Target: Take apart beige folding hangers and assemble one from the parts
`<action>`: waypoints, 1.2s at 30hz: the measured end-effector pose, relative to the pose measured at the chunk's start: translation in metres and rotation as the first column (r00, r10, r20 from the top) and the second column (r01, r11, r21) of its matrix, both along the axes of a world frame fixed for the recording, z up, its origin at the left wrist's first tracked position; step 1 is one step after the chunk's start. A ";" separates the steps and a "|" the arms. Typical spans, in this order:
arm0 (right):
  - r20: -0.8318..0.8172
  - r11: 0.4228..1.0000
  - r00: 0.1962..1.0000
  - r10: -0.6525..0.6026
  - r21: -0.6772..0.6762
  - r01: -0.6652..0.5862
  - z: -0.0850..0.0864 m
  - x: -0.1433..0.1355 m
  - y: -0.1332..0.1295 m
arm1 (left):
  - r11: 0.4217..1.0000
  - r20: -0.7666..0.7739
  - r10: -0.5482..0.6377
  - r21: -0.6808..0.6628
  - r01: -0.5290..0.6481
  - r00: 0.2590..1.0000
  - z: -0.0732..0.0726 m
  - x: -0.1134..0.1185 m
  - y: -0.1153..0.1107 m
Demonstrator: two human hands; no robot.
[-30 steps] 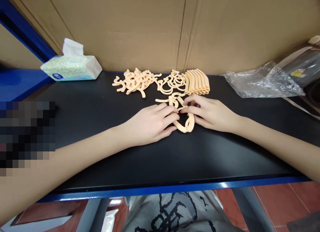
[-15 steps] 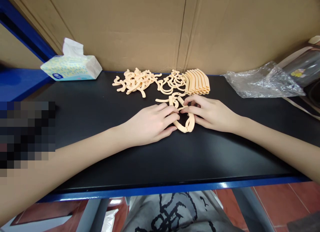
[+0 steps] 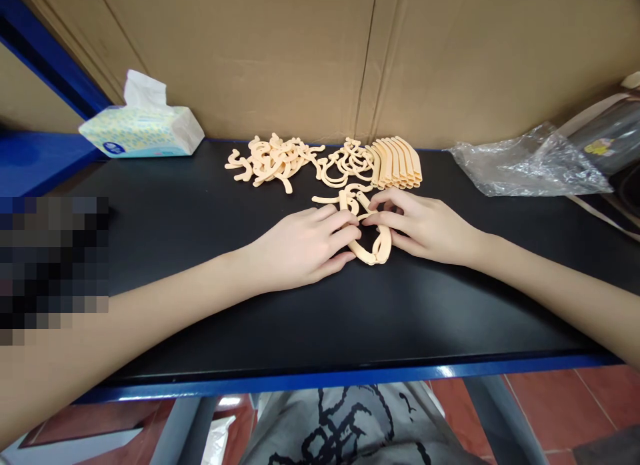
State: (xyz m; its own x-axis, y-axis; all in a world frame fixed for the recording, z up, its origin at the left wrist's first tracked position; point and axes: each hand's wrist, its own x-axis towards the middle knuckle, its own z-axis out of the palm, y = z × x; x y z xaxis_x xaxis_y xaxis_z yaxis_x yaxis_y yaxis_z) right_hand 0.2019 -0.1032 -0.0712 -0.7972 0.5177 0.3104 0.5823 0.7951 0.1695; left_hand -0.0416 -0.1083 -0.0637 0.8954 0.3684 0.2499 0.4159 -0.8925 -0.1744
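Between my two hands, low over the black table, is a beige plastic piece that looks like a folding hanger (image 3: 368,254), its two curved arms meeting at the end nearest me. My left hand (image 3: 305,248) grips its left arm, thumb below and fingers over the top. The right arm is pinched by my right hand (image 3: 425,228) with bent fingers. Small curved parts (image 3: 357,188) show just beyond my fingertips; the fingers partly hide how they join. One thin curved strip (image 3: 325,199) sticks out to the left.
At the back lie a loose pile of beige curved pieces (image 3: 277,159), a heap of thin hook-shaped pieces (image 3: 345,163) and a neat row of stacked curved arms (image 3: 397,161). A tissue pack (image 3: 145,131) stands back left, a clear plastic bag (image 3: 525,161) back right. Cardboard (image 3: 240,58) walls the rear.
The view has shifted very slightly. Both hands keep the same grip on the hanger, with no clear movement of the pieces.
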 end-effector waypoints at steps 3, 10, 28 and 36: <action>-0.003 1.000 1.000 -0.001 0.000 0.001 0.000 0.000 0.000 | 1.000 0.004 -0.004 0.009 0.004 1.000 -0.001 0.000 0.000; -0.022 1.000 1.000 0.001 -0.020 -0.002 0.001 0.000 0.000 | 0.999 -0.002 -0.013 0.034 0.013 1.000 -0.003 0.000 0.001; -0.022 0.999 1.000 -0.007 -0.046 0.006 0.000 0.000 0.001 | 0.999 0.007 -0.016 0.033 0.015 1.000 -0.003 0.000 0.001; -0.026 0.999 1.000 -0.004 -0.047 0.003 0.000 0.000 0.001 | 0.999 0.004 -0.018 0.036 0.017 1.000 -0.003 0.000 0.001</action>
State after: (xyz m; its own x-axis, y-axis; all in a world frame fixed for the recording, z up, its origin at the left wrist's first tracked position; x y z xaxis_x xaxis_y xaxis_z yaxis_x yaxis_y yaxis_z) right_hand 0.2022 -0.1027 -0.0716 -0.7873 0.5348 0.3069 0.5889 0.7998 0.1168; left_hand -0.0415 -0.1069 -0.0665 0.9005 0.3433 0.2669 0.4012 -0.8927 -0.2051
